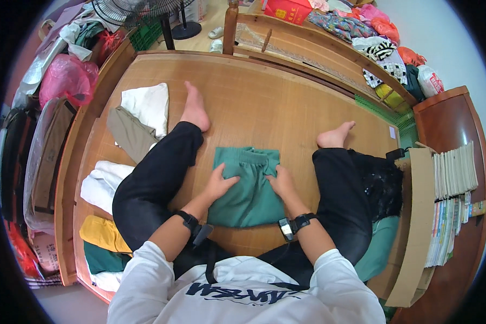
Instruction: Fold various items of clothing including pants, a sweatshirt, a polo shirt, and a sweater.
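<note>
A pair of green elastic-waist pants (247, 202), folded into a rough rectangle, lies on the bed mat between my legs. Its gathered waistband faces away from me, and creases run down from it. My left hand (221, 182) grips the left side just below the waistband, thumb on top. On the opposite side my right hand (282, 182) pinches the cloth in the same way. The fingertips under the fabric are partly hidden. Each wrist wears a black strap with a small device.
White and khaki clothes (132, 129) lie beyond my left leg, with a yellow garment (103, 233) and dark green cloth nearer. Black clothing (382, 186) and green cloth (380, 248) lie at right, beside a cardboard box (413, 227) and books (453, 173). Wooden rails (73, 178) edge the bed.
</note>
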`<state>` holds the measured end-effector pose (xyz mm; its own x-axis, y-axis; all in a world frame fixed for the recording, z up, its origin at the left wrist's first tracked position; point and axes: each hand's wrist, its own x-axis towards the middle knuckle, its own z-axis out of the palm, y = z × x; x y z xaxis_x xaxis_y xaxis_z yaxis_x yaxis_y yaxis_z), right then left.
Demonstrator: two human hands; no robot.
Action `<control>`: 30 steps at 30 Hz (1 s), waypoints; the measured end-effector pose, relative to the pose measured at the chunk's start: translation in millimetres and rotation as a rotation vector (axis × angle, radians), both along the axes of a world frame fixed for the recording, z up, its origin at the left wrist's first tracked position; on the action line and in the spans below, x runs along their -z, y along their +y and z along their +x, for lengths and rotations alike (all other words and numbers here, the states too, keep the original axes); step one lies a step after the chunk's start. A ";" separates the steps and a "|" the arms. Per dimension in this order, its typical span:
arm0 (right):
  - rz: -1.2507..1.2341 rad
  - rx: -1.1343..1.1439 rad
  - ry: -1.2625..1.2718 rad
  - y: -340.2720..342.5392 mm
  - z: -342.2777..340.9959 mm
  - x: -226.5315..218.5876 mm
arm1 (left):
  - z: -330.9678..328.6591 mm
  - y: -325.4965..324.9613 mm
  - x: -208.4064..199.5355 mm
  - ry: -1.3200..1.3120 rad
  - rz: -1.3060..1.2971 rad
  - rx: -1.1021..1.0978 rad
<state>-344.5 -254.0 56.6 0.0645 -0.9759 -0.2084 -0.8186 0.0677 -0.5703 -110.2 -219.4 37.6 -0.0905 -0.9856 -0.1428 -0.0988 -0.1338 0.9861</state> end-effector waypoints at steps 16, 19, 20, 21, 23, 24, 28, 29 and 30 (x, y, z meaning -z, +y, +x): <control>-0.118 0.237 -0.048 -26.7 18.4 14.3 | 17.7 -25.4 24.8 -0.519 0.000 -0.494; -0.117 0.257 0.057 -29.1 38.6 9.9 | 26.4 -29.5 33.7 -0.322 0.078 -0.417; -0.118 0.253 0.055 -30.1 42.1 -1.2 | 28.2 -26.9 33.5 -0.323 0.078 -0.421; -0.043 0.286 0.152 -30.9 42.3 -14.0 | 25.6 -21.5 25.5 -0.460 0.037 -0.440; 0.032 0.314 0.246 -35.2 33.9 -12.0 | 21.4 -14.5 13.4 -0.601 -0.003 -0.463; 0.167 0.329 0.104 -41.6 19.1 1.9 | 15.3 -15.2 8.4 -0.558 0.025 -0.450; 0.544 0.308 -0.362 -52.2 5.3 33.9 | 7.9 -21.0 9.0 -0.509 0.260 -0.375; 0.542 0.307 -0.359 -50.5 2.9 37.2 | 7.9 -21.3 16.6 -0.506 0.327 -0.353; 0.449 0.245 -0.427 -48.4 3.6 37.5 | 11.3 -23.7 48.7 -0.457 0.222 -0.368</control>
